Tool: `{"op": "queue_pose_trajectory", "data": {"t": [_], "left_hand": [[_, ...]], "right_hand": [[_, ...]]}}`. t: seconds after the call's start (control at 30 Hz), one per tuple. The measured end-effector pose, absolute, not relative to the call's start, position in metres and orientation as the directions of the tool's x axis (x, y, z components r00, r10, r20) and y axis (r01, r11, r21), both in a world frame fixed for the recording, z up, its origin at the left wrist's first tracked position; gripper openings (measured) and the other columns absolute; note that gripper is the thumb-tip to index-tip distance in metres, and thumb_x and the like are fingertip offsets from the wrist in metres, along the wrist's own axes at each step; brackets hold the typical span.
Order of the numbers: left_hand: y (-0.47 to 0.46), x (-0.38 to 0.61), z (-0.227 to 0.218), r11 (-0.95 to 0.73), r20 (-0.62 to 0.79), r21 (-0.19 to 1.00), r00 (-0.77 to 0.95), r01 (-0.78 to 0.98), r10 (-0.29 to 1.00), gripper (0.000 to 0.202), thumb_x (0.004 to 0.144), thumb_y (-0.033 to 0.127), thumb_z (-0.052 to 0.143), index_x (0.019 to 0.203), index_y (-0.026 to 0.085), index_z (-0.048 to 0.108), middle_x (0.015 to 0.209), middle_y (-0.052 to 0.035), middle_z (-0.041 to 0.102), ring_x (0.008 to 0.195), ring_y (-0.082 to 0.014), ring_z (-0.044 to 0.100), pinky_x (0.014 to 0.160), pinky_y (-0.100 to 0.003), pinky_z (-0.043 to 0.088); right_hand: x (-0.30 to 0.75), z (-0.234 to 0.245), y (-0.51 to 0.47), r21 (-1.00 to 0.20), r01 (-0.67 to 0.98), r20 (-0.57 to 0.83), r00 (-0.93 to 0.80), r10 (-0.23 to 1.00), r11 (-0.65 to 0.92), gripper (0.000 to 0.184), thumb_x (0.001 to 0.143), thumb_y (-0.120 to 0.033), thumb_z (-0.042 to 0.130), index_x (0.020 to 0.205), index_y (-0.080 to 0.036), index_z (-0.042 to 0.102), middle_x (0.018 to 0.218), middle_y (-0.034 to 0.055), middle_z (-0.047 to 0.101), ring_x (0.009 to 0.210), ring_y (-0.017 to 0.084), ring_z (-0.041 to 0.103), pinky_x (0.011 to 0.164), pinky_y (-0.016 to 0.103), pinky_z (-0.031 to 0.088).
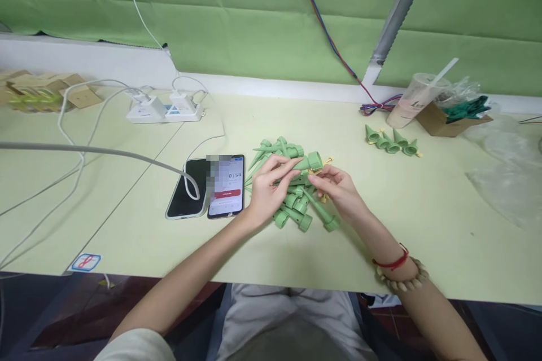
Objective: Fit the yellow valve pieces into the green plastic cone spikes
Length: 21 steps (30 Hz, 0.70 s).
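Note:
Over a pile of green plastic spikes [300, 215], my left hand [271, 189] is closed around one green spike [312, 161], its wide round end pointing right. Just to the right, my right hand [336, 189] has its thumb and fingers pinched together close to that spike. What lies in this pinch, if anything, is too small and too covered to name. Small yellow pieces [328, 162] show beside the right fingertips. Several spikes in the pile are partly hidden under my hands.
Two phones [228, 203] lie left of the pile. Behind them sit a power strip [165, 113] and loose white cables. Several green cones [392, 144] stand at the back right, near a drink cup [412, 104], a cardboard box [444, 124] and a clear plastic bag [499, 180].

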<state>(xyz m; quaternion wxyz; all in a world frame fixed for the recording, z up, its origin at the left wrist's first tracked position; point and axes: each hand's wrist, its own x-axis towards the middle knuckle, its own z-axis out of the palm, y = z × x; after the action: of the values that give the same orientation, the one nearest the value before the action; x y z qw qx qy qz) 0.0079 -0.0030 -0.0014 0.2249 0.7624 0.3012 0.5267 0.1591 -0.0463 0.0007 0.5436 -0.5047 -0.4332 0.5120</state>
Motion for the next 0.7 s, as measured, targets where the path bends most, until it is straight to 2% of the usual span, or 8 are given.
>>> {"op": "queue_pose_trajectory", "data": {"t": [0.07, 0.13, 0.23, 0.33, 0.43, 0.57, 0.63, 0.7], "left_hand": [[-0.004, 0.009, -0.002, -0.698, 0.648, 0.673, 0.262, 0.243, 0.715, 0.022, 0.078, 0.016, 0.054, 0.097, 0.02, 0.065, 0.082, -0.0031, 0.058, 0.075, -0.0106, 0.054, 0.064, -0.023, 0.044], [-0.005, 0.01, -0.003, -0.676, 0.624, 0.687, 0.261, 0.266, 0.737, 0.022, 0.079, 0.017, 0.054, 0.097, 0.019, 0.065, 0.083, -0.0032, 0.059, 0.074, -0.0104, 0.054, 0.062, -0.022, 0.044], [-0.008, 0.013, -0.006, -0.663, 0.609, 0.692, 0.261, 0.287, 0.749, 0.021, 0.079, 0.018, 0.053, 0.096, 0.019, 0.065, 0.083, -0.0032, 0.059, 0.073, -0.0098, 0.054, 0.059, -0.021, 0.043], [-0.006, 0.013, -0.007, -0.659, 0.615, 0.681, 0.239, 0.319, 0.751, 0.021, 0.079, 0.02, 0.053, 0.096, 0.019, 0.065, 0.081, -0.0027, 0.059, 0.071, -0.0095, 0.053, 0.058, -0.02, 0.042], [0.007, 0.006, -0.006, -0.624, 0.644, 0.687, 0.088, 0.372, 0.76, 0.021, 0.078, 0.025, 0.055, 0.095, 0.019, 0.066, 0.078, -0.0021, 0.058, 0.068, -0.0094, 0.052, 0.054, -0.02, 0.04], [0.025, -0.007, 0.0, -0.587, 0.686, 0.681, -0.1, 0.439, 0.721, 0.022, 0.077, 0.028, 0.056, 0.095, 0.019, 0.066, 0.075, -0.0013, 0.057, 0.064, -0.0084, 0.049, 0.054, -0.02, 0.038], [0.029, -0.01, 0.002, -0.613, 0.704, 0.649, -0.051, 0.451, 0.708, 0.023, 0.078, 0.028, 0.055, 0.097, 0.02, 0.065, 0.079, -0.0019, 0.058, 0.069, -0.0097, 0.051, 0.061, -0.022, 0.04], [0.028, -0.009, 0.001, -0.665, 0.704, 0.591, 0.109, 0.458, 0.701, 0.022, 0.079, 0.027, 0.054, 0.098, 0.021, 0.065, 0.083, -0.0025, 0.06, 0.077, -0.0121, 0.053, 0.07, -0.026, 0.04]], "right_hand": [[0.158, -0.002, -0.047, -0.997, -0.019, 0.071, 0.223, 0.972, 0.077, 0.026, 0.059, -0.036, 0.071, 0.062, -0.018, 0.053, 0.065, -0.0009, 0.058, 0.05, 0.008, 0.049, 0.044, 0.022, 0.043], [0.156, -0.004, -0.048, -0.959, 0.184, 0.264, 0.299, 0.917, 0.216, 0.024, 0.062, -0.033, 0.069, 0.058, -0.018, 0.051, 0.064, -0.0001, 0.056, 0.053, 0.01, 0.051, 0.047, 0.024, 0.044], [0.155, -0.008, -0.049, -0.802, 0.466, 0.531, 0.268, 0.804, 0.374, 0.019, 0.068, -0.026, 0.063, 0.055, -0.02, 0.051, 0.062, 0.0002, 0.054, 0.057, 0.012, 0.051, 0.05, 0.025, 0.045], [0.157, -0.016, -0.05, -0.659, 0.634, 0.637, 0.187, 0.747, 0.404, 0.021, 0.071, -0.021, 0.058, 0.052, -0.02, 0.05, 0.057, -0.0005, 0.049, 0.054, 0.011, 0.049, 0.049, 0.025, 0.042], [0.162, -0.02, -0.05, -0.593, 0.712, 0.664, 0.168, 0.728, 0.377, 0.023, 0.072, -0.02, 0.056, 0.049, -0.021, 0.051, 0.056, -0.0004, 0.047, 0.054, 0.012, 0.05, 0.049, 0.025, 0.043], [0.172, -0.016, -0.045, -0.682, 0.67, 0.578, 0.248, 0.777, 0.294, 0.011, 0.073, -0.025, 0.056, 0.063, -0.02, 0.058, 0.067, 0.0014, 0.056, 0.059, 0.013, 0.054, 0.053, 0.027, 0.046], [0.179, -0.015, -0.04, -0.73, 0.654, 0.479, 0.283, 0.831, 0.198, 0.013, 0.072, -0.031, 0.058, 0.075, -0.019, 0.061, 0.07, 0.0014, 0.061, 0.058, 0.013, 0.055, 0.056, 0.027, 0.047], [0.185, -0.016, -0.035, -0.751, 0.651, 0.395, 0.306, 0.866, 0.113, 0.021, 0.071, -0.036, 0.06, 0.084, -0.019, 0.062, 0.069, 0.0013, 0.064, 0.058, 0.013, 0.056, 0.059, 0.028, 0.047]]}}
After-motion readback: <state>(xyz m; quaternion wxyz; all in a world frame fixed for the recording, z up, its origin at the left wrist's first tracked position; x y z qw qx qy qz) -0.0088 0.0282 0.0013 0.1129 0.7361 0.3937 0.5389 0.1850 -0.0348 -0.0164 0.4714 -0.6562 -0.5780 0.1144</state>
